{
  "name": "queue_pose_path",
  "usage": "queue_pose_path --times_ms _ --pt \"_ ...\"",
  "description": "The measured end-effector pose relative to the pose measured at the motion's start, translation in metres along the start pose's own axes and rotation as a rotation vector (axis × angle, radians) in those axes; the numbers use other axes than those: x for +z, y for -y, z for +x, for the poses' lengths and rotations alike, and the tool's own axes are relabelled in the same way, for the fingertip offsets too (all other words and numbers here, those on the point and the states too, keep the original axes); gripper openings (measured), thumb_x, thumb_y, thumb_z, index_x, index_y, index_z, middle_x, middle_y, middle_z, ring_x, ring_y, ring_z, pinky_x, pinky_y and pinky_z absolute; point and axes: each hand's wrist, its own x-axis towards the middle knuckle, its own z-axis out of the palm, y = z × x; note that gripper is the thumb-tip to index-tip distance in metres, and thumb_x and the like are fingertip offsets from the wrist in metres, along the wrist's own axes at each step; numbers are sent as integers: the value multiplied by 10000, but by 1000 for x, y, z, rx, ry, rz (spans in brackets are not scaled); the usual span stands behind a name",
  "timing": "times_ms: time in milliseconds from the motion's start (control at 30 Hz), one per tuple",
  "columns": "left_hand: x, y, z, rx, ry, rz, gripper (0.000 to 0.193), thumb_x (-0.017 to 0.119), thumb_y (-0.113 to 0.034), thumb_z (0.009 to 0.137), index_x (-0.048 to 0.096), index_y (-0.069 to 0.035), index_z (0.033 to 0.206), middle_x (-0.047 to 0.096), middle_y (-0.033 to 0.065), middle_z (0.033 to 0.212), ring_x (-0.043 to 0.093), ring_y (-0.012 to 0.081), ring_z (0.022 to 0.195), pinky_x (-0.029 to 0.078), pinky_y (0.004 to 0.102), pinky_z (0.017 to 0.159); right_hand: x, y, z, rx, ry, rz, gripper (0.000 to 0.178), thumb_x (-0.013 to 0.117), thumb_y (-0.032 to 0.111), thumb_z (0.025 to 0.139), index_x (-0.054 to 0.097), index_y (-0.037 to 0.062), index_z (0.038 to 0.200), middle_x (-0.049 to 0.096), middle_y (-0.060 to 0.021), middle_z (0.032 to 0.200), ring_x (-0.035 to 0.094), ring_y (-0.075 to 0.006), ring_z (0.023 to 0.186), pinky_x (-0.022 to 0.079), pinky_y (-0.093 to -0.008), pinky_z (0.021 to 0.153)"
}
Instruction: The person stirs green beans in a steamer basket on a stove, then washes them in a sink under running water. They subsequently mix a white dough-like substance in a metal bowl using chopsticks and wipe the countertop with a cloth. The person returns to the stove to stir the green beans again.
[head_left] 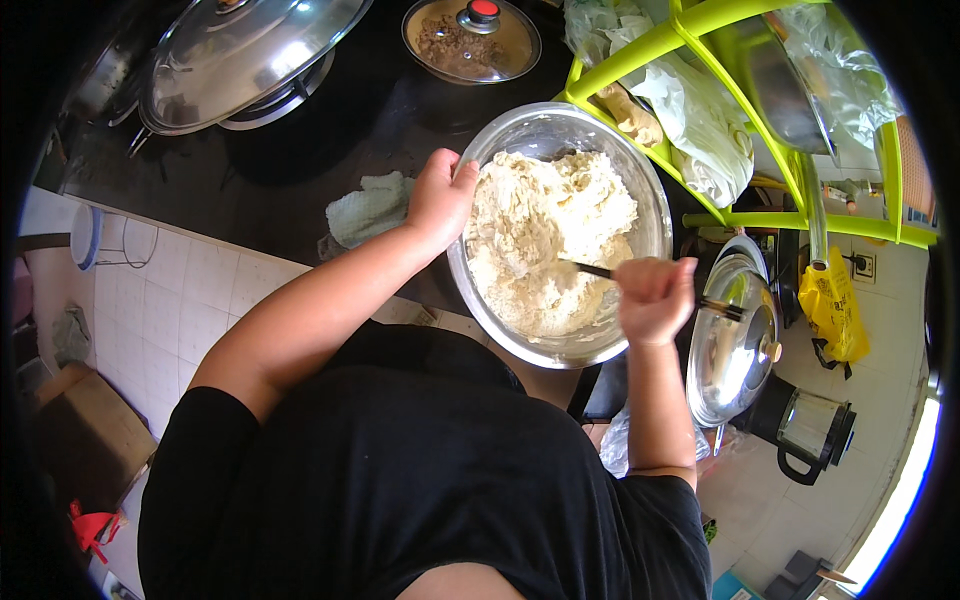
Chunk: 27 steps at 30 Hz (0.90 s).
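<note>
A wide metal mixing bowl (655, 190) stands at the counter's near edge, tilted a little toward me. Shaggy, pale dough (550, 225) fills much of it, rough and lumpy. My left hand (441, 200) is closed on the bowl's left rim, thumb over the edge. In my right hand (653, 300), a fist wraps round dark chopsticks (592, 269). Their lower ends go into the dough, and their banded upper ends stick out to the right of the fist. The tips are hidden in the dough.
A pale folded cloth (368, 210) lies left of the bowl. Behind are a large lidded pan (250, 65) on the stove and a glass-lidded dish (470, 40). A green rack (640, 50) with plastic bags stands close at right, near another lidded pan (735, 345) and a glass jug (815, 430).
</note>
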Motion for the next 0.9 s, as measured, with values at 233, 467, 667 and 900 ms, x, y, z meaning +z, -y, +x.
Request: queue_pose_path --times_ms 233,467,667,900 --pt "-1 7 3 38 8 57 265 564 -253 861 502 2 899 609 144 765 590 229 680 455 354 633 -29 32 72 -114 -352 38 535 338 438 942 220 118 530 177 1 462 136 -137 446 164 -299 460" --pt "-4 1 5 40 32 178 287 552 -267 866 506 10 924 616 159 791 603 256 704 461 360 643 -25 20 96 -123 -418 1 528 395 449 927 230 130 540 186 18 457 127 -121 425 142 -287 444" --pt "-5 0 1 32 40 187 285 551 -264 865 505 10 931 616 159 793 603 253 705 461 359 643 -6 46 105 -330 -615 -198 535 349 464 939 239 137 530 183 23 458 166 -123 419 168 -301 430" --pt "-1 0 1 59 6 176 261 568 -238 859 507 9 921 610 145 797 594 226 712 457 342 649 -55 -20 128 -132 -516 118 541 335 426 946 192 128 518 175 0 439 144 -160 428 171 -316 454"
